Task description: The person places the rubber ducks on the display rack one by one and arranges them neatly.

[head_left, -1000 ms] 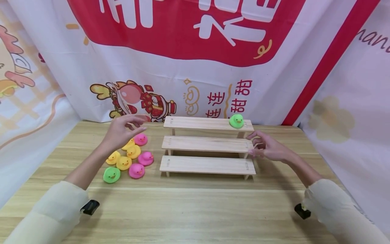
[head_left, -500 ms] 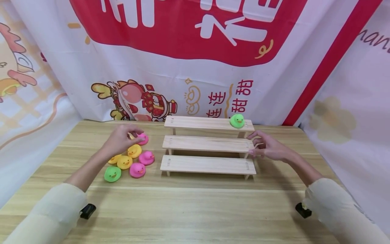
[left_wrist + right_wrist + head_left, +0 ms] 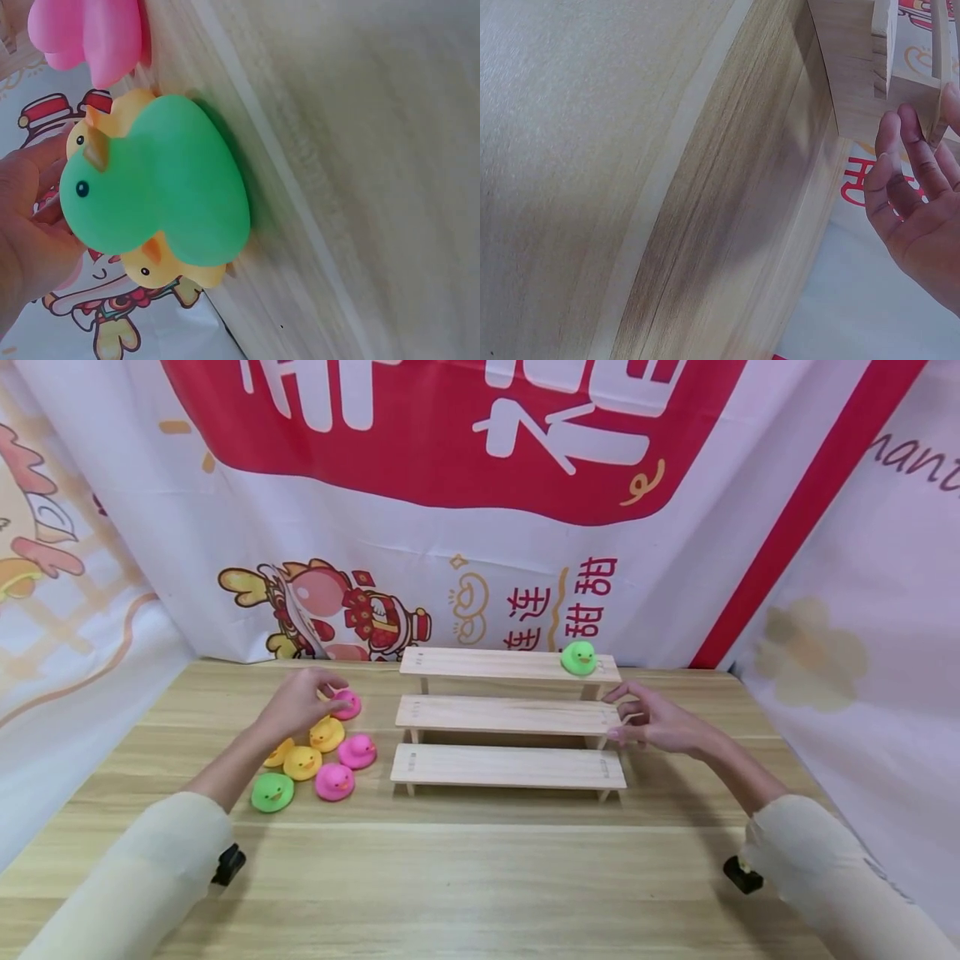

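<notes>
My left hand is at the back of a cluster of rubber ducks, with thumb and fingers pinching the rearmost pink rubber duck. A yellow duck sits just below the hand, and another is mostly covered by it. In the left wrist view a green duck hides the fingertips. On the right, my right hand has loosely bent fingers at the end of the middle board of a three-step wooden rack. Its fingertips rest against or beside that end; contact is unclear in the right wrist view.
One green duck stands at the right end of the top board. Below is the bottom board. More ducks, pink and yellow, lie left of the rack. A printed cloth hangs behind the wooden table.
My left hand has come down from above the ducks to the rear pink duck, its thumb and fingers closing in. My right hand stays beside the rack.
</notes>
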The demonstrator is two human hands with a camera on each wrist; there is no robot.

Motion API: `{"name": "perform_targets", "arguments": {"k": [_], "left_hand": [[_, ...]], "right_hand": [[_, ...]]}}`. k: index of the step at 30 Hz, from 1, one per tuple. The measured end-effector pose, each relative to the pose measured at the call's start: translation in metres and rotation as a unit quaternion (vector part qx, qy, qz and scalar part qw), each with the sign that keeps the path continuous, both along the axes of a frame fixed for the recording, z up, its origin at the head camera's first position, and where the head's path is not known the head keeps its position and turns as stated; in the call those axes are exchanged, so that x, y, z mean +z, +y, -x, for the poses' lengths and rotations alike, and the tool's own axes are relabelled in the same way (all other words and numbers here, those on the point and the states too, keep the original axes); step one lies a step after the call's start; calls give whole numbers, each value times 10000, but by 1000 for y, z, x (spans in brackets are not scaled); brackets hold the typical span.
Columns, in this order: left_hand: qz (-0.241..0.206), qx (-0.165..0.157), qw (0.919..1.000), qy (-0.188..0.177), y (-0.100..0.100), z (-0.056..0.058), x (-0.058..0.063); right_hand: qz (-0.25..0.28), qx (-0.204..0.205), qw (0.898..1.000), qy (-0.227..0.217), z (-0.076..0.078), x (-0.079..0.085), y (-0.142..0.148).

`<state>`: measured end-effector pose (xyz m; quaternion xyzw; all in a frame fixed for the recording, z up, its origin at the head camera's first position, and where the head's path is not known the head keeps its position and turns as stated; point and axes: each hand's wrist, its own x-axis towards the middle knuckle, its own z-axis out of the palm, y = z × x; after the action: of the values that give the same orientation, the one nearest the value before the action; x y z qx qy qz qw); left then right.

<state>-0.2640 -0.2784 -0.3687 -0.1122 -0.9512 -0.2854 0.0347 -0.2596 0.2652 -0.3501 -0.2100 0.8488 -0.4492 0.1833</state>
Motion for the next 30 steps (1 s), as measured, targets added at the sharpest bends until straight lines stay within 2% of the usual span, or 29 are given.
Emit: {"name": "perform_targets", "arguments": {"k": [9, 16, 30], "left_hand": [[154, 125, 9998, -90, 5, 7, -1], [244, -41, 9996, 105, 8, 10, -2], [339, -23, 9994, 107, 10, 13, -5]], "right_hand": [[74, 13, 10000, 15, 3, -2, 1], [210, 90, 9997, 67, 2, -4, 0], [-1, 2, 9999, 103, 2, -2, 0]]}}
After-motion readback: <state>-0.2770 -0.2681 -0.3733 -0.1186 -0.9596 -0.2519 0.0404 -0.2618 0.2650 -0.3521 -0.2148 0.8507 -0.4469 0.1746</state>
